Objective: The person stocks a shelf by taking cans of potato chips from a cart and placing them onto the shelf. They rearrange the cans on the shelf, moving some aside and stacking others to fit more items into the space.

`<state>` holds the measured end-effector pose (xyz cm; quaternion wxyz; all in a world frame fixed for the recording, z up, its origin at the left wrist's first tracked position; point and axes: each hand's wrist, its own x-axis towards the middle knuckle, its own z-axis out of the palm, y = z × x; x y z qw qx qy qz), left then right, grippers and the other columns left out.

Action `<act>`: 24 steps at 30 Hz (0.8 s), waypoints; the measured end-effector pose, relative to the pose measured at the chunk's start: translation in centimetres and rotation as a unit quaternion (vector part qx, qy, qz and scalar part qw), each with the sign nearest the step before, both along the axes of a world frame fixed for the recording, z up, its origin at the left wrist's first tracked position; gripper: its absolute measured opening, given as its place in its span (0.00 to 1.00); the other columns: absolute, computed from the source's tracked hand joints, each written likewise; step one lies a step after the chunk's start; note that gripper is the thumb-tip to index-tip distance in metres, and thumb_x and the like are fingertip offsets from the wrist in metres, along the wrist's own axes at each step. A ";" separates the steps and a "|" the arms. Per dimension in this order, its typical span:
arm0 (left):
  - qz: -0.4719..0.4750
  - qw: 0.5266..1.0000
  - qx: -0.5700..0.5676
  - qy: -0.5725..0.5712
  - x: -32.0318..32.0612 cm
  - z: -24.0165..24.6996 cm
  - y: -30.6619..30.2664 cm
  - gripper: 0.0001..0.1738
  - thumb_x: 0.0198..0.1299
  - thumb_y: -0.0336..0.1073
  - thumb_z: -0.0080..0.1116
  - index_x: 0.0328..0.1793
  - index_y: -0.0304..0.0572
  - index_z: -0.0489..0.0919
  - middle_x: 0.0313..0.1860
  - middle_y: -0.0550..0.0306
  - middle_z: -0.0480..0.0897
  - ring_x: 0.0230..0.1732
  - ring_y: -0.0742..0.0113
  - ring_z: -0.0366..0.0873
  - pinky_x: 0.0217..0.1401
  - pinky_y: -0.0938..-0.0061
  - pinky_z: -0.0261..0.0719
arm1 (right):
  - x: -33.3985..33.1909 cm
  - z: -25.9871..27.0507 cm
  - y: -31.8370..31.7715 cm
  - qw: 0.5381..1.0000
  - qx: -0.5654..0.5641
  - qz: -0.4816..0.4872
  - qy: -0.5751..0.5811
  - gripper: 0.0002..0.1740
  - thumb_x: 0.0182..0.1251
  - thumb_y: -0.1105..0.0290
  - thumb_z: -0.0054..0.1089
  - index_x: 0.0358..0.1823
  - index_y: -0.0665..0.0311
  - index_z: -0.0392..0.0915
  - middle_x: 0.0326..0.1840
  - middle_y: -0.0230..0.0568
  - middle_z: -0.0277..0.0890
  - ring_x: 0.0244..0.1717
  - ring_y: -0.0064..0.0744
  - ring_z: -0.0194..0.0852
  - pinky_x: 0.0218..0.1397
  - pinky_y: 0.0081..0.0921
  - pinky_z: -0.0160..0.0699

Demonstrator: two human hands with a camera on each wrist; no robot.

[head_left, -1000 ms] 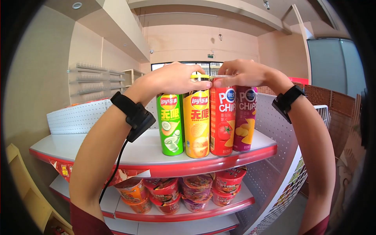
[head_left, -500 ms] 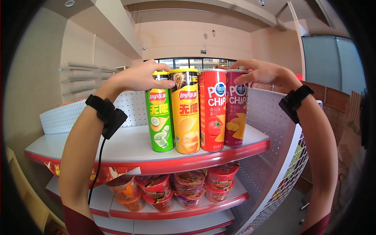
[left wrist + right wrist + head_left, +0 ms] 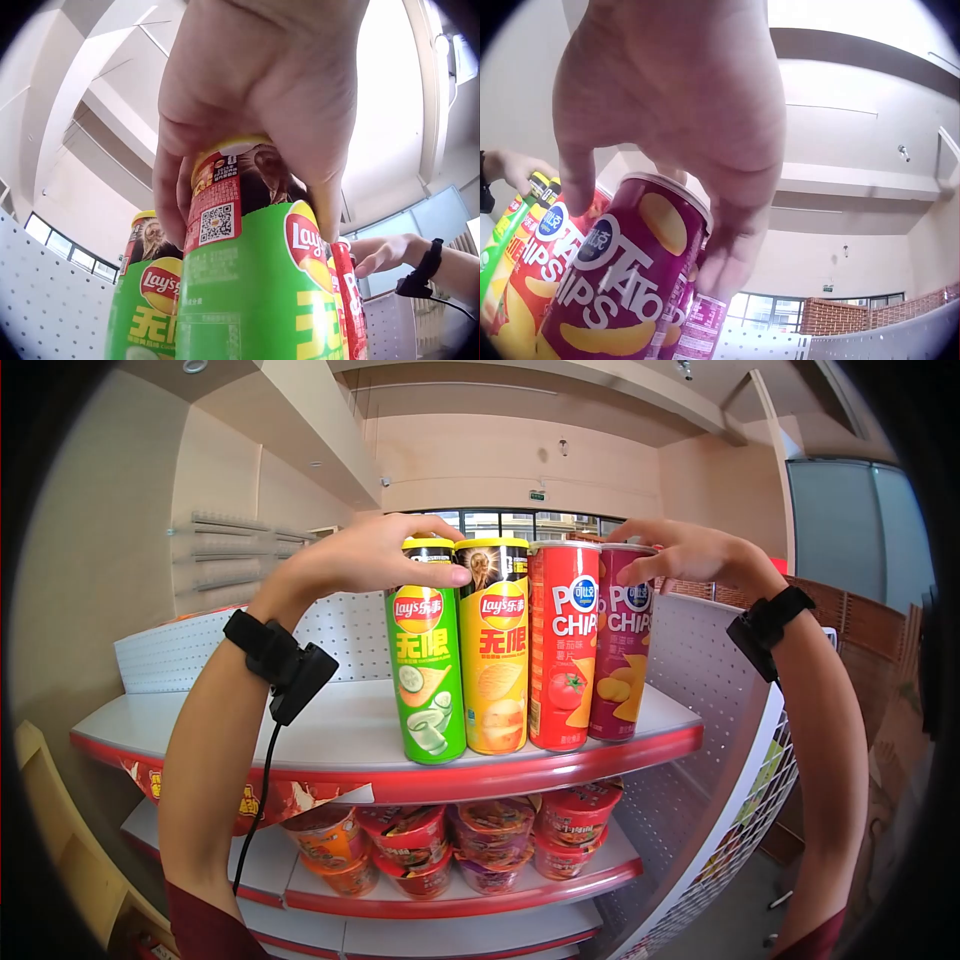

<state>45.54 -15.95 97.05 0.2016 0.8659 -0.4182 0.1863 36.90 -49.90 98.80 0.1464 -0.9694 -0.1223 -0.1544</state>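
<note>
Four-flavour chip cans stand side by side at the front of the top shelf: a green can (image 3: 427, 680), a yellow can (image 3: 497, 680), a red can (image 3: 560, 670) and a purple can (image 3: 622, 670). My left hand (image 3: 385, 555) grips the green can near its yellow lid, thumb in front and fingers around the far side; that can leans slightly. Around the purple can's top, my right hand (image 3: 690, 550) has its thumb on one side and fingers on the other. Another green can (image 3: 146, 296) shows behind in the left wrist view.
Stacked instant noodle tubs (image 3: 405, 835) sit on the shelf below. A perforated side panel (image 3: 690, 650) and a white wire mesh (image 3: 735, 820) border the right side. The top shelf (image 3: 230, 730) has a red front edge.
My left hand has shifted left from the yellow can's top to the green can. My right hand has moved right, from the red can to the purple one.
</note>
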 end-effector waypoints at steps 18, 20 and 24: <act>-0.003 0.996 -0.032 -0.085 -0.4 -0.8 -0.1 0.36 0.58 0.55 0.73 0.64 0.38 0.79 0.59 0.42 0.83 0.62 0.52 0.79 0.65 0.64 0.75 | 1.8 -0.9 3.5 0.976 -0.114 0.029 -0.181 0.33 0.66 0.43 0.67 0.59 0.65 0.81 0.53 0.52 0.85 0.53 0.51 0.84 0.58 0.43 0.81; -0.009 0.994 -0.033 -0.101 -0.1 -0.9 0.0 0.35 0.57 0.55 0.74 0.63 0.38 0.80 0.58 0.42 0.84 0.61 0.53 0.81 0.64 0.64 0.76 | 1.6 -1.1 3.6 0.975 -0.118 0.033 -0.186 0.34 0.66 0.44 0.67 0.59 0.66 0.81 0.53 0.53 0.84 0.54 0.50 0.84 0.58 0.43 0.81; 0.006 0.993 -0.041 -0.112 -0.1 -0.9 0.0 0.41 0.52 0.62 0.73 0.60 0.34 0.82 0.52 0.40 0.86 0.57 0.52 0.83 0.59 0.65 0.79 | 2.4 -1.6 3.2 0.962 -0.133 0.056 -0.234 0.36 0.64 0.40 0.66 0.55 0.68 0.82 0.51 0.54 0.85 0.54 0.50 0.84 0.61 0.43 0.78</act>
